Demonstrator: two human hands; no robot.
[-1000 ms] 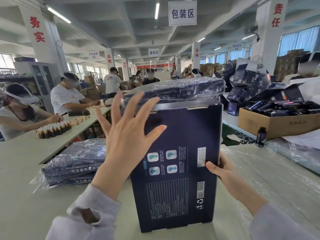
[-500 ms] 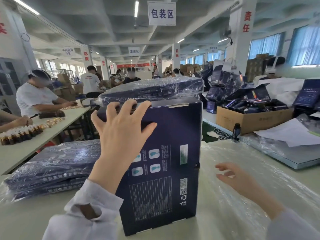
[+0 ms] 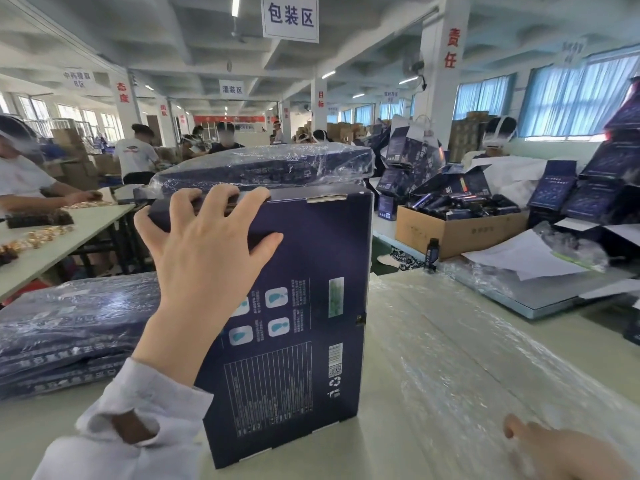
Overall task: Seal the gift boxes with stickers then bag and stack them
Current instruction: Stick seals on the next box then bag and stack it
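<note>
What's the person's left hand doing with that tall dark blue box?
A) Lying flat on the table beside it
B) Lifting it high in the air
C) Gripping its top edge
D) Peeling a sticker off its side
C: the left hand has its fingers curled over the top edge of the upright gift box.

Right hand (image 3: pixel 561 453) cut off btm edge; fingers unseen.

Quick count: one navy gift box (image 3: pixel 304 306) under the left hand (image 3: pixel 207 258), one plastic-wrapped bundle (image 3: pixel 270 168) just beyond it, one wrapped pile (image 3: pixel 69 327) off to its left, plus one cardboard carton (image 3: pixel 450 233) and one little dark bottle (image 3: pixel 432 252) off to its right.
</note>
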